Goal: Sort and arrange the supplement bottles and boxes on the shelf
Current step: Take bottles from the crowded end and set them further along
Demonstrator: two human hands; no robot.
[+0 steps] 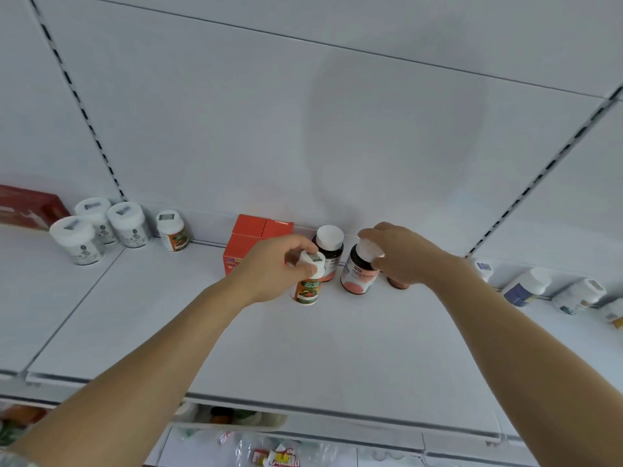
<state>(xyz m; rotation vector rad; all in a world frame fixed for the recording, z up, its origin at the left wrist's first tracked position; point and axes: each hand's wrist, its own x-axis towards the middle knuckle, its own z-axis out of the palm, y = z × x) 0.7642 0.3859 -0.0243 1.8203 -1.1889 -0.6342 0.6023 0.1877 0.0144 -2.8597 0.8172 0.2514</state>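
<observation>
Gripping a small white bottle with an orange and green label by its white cap, the left hand had its fingers curled round the top, the bottle standing upright on the white shelf just in front of two orange-red boxes. The right hand grasped the white cap of a dark bottle with a pink label, which leaned to the left with its base on the shelf. Between the two held bottles, slightly further back, stood a second dark bottle with a white cap, close to the back panel. A brownish item showed partly beneath the right hand; its nature could not be determined. At the left of the shelf stood three white jars with wide lids, grouped together, with a smaller white bottle bearing an orange label just to their right and a dark red box behind them at the edge of view. Along the back at the right, several white bottles were ranged in a row, one carrying a blue label. Below the shelf's front edge, packaged goods were visible but blurred.
</observation>
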